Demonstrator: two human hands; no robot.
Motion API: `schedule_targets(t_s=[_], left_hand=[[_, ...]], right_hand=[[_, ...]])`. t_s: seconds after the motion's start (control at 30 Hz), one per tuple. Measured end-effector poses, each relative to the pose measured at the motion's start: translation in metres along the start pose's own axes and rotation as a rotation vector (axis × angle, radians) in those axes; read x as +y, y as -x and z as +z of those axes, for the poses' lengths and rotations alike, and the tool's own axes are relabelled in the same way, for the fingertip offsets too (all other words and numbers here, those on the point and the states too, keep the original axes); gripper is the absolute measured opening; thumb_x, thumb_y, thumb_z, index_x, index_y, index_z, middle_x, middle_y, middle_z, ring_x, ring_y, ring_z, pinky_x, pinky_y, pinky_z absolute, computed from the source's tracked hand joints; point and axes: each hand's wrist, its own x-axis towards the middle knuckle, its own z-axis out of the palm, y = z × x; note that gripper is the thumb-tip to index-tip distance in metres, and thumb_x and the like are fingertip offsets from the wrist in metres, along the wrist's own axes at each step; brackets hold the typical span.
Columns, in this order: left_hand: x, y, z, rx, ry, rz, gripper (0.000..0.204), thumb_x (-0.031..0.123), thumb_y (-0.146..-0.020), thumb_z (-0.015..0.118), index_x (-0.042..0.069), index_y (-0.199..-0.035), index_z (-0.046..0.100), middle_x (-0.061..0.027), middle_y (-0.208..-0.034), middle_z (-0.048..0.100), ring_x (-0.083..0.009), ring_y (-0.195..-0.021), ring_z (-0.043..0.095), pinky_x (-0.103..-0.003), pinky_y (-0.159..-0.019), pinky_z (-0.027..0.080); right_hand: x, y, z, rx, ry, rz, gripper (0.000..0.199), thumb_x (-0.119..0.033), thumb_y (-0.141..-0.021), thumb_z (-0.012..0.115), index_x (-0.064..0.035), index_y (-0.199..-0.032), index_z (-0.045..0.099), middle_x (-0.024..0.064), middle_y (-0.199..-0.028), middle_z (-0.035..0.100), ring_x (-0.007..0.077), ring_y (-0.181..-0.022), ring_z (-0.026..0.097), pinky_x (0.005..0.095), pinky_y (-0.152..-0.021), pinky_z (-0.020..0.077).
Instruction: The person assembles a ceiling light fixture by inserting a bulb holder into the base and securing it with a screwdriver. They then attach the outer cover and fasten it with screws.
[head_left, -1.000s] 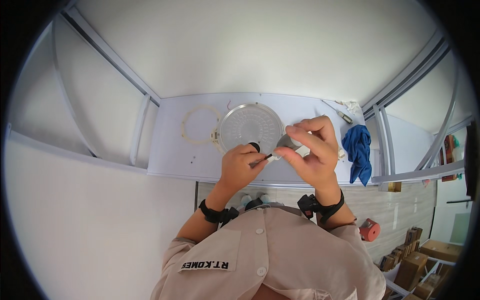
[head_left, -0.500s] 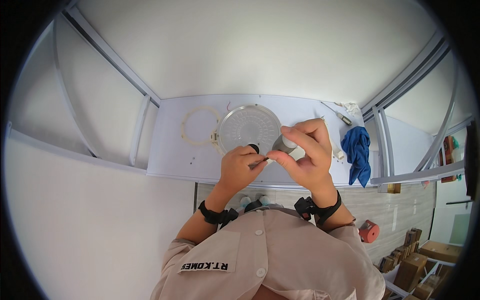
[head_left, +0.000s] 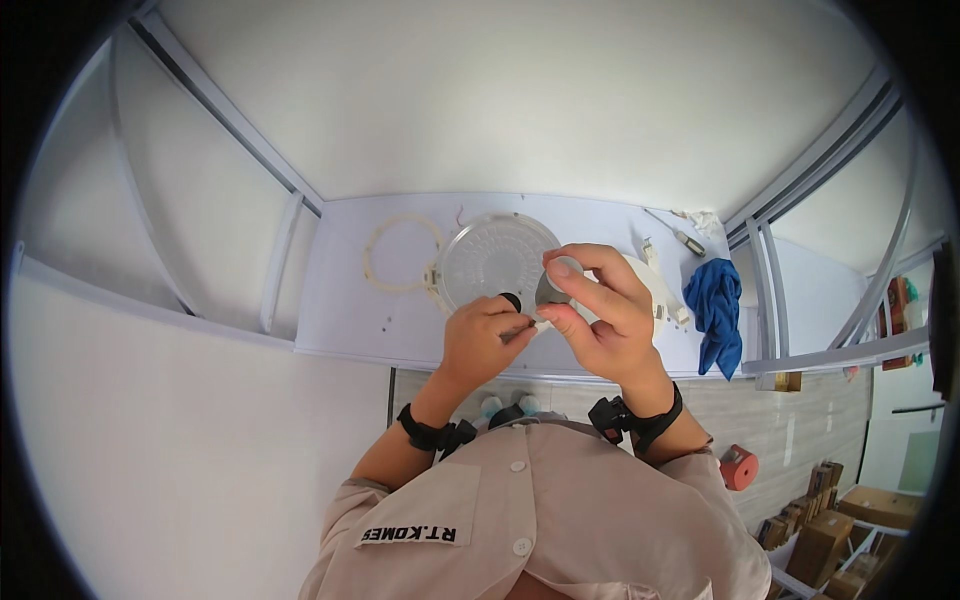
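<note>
- Just right of the frame's centre, our right hand (head_left: 605,310) wraps a small grey cylindrical part (head_left: 556,285); thumb and fingers are clamped around it, and its pale round end faces up and left.
- Our left hand (head_left: 487,338) sits just beside it, lower and to the left, its grip pinched shut on a thin white stick-like tool (head_left: 535,327) whose tip meets the grey part's lower edge. A small black tip shows above the left knuckles; we cannot tell what it belongs to.
- Both hands hover over the near edge of a pale lilac-white worktop (head_left: 345,310) that runs across the middle of the frame.
- Directly behind the hands lies a clear ribbed round cover (head_left: 490,258), flat on the worktop.
- Left of it, apart from it, lies a thin cream ring (head_left: 385,255).
- A white round piece (head_left: 655,285) peeks out at the right of our right hand, mostly hidden by it.
- At the right end of the worktop a crumpled blue cloth (head_left: 716,305) hangs over the edge, with a few small white and metal bits (head_left: 688,240) just above it.
- White panels with grey metal frame bars (head_left: 225,110) fill the upper and left parts of the frame.
- In the lower right corner we see a floor with brown cardboard boxes (head_left: 830,535) and a small red roll (head_left: 738,467).
- Black wrist straps (head_left: 630,415) sit on both our forearms.
</note>
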Motion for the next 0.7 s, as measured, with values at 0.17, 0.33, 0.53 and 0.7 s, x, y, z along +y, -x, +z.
schedule_targets(t_s=[0.17,0.33,0.53,0.7], left_hand=[[0.000,0.000,0.000,0.018,0.022,-0.004,0.010,0.017,-0.079,0.089,0.015,-0.085,0.082,0.0023,-0.084,0.070,-0.0225,-0.076,0.068,-0.038,-0.065,0.054],[0.002,-0.002,-0.001,0.003,-0.005,-0.007,0.009,0.018,-0.079,0.089,0.015,-0.082,0.081,0.0023,-0.082,0.069,-0.0225,-0.074,0.067,-0.038,-0.064,0.054],[0.000,-0.003,0.001,0.031,-0.006,0.000,0.009,0.018,-0.079,0.088,0.015,-0.079,0.080,0.0030,-0.080,0.069,-0.0217,-0.072,0.067,-0.038,-0.062,0.053],[0.002,-0.005,-0.001,0.003,0.000,-0.023,0.010,0.018,-0.079,0.088,0.014,-0.079,0.079,0.0034,-0.079,0.069,-0.0214,-0.071,0.067,-0.037,-0.061,0.053]], right_hand=[[-0.007,-0.010,-0.005,-0.105,0.031,0.044,0.055,-0.003,-0.089,0.085,-0.0037,-0.141,0.066,0.0221,-0.127,0.070,0.0359,-0.110,0.074,0.0409,-0.090,0.0609],[-0.007,-0.002,-0.003,-0.131,-0.029,0.121,0.050,-0.002,-0.091,0.081,-0.0106,-0.138,0.071,0.0153,-0.128,0.069,0.0282,-0.093,0.069,0.0344,-0.074,0.0570],[0.000,0.005,0.004,-0.101,0.019,0.064,0.050,-0.004,-0.092,0.081,-0.0135,-0.140,0.071,0.0153,-0.124,0.068,0.0278,-0.088,0.068,0.0339,-0.069,0.0562],[-0.002,0.000,0.002,-0.103,0.019,0.049,0.050,-0.003,-0.093,0.080,-0.0106,-0.141,0.069,0.0162,-0.125,0.068,0.0286,-0.092,0.069,0.0348,-0.071,0.0571]])
